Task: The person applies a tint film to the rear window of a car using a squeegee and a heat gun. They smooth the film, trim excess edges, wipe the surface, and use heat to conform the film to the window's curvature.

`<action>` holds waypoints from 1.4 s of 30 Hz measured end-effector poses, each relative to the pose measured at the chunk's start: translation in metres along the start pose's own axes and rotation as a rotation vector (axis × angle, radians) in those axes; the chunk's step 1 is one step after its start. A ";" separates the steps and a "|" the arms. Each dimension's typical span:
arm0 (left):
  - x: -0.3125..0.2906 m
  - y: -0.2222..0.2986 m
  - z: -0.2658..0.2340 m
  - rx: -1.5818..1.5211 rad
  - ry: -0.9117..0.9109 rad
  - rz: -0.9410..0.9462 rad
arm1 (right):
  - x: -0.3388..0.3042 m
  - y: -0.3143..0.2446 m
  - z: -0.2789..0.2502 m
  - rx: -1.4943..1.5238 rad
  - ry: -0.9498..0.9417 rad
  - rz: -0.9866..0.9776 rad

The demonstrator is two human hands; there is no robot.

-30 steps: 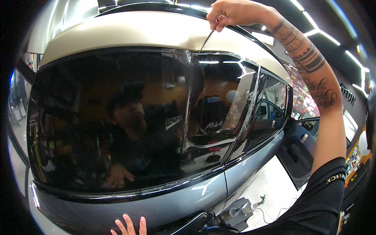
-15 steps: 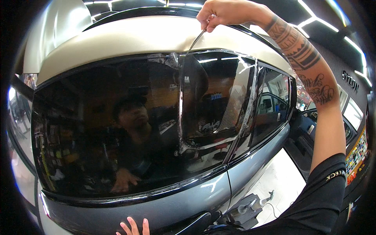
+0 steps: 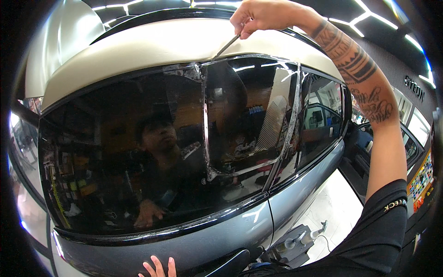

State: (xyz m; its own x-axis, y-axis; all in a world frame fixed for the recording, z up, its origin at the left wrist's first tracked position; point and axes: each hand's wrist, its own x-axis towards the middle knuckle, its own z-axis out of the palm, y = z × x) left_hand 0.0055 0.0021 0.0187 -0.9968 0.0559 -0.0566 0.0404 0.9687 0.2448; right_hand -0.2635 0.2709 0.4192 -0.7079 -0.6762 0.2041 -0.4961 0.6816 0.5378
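Observation:
My right hand is raised at the top, pinching a slim metal cutter knife. Its tip meets the upper edge of the dark side window, just under the car's pale roof. A clear film piece lies over the right part of this glass, with wrinkled, shiny edges on its left, bottom and right. My left hand shows only as spread fingertips at the lower edge, against the grey car body; it holds nothing visible, and its palm is out of frame.
The front side window continues to the right, ahead of a dark open door. A grey stand with a spray bottle is on the white floor at lower right. A raised pale panel stands at upper left.
The view has shifted slightly. The knife's tip sits a little farther left along the window's top edge, while the right hand keeps its grip. My left fingers stay against the body.

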 end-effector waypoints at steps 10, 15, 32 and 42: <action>0.000 0.001 0.001 0.017 -0.006 -0.014 | -0.023 0.022 0.050 0.126 0.202 -0.220; 0.000 0.002 0.004 0.042 -0.008 -0.025 | -0.028 0.025 0.063 0.196 0.246 -0.210; 0.000 0.003 0.008 0.050 0.011 -0.042 | -0.031 0.021 0.076 0.310 0.263 -0.102; 0.000 0.004 0.009 0.026 0.034 -0.039 | -0.034 0.032 0.083 0.285 0.327 -0.138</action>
State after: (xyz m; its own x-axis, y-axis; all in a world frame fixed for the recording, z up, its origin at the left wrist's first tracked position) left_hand 0.0065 0.0077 0.0112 -0.9994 0.0107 -0.0327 0.0033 0.9760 0.2177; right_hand -0.2974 0.3389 0.3614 -0.4521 -0.7875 0.4190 -0.7258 0.5978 0.3404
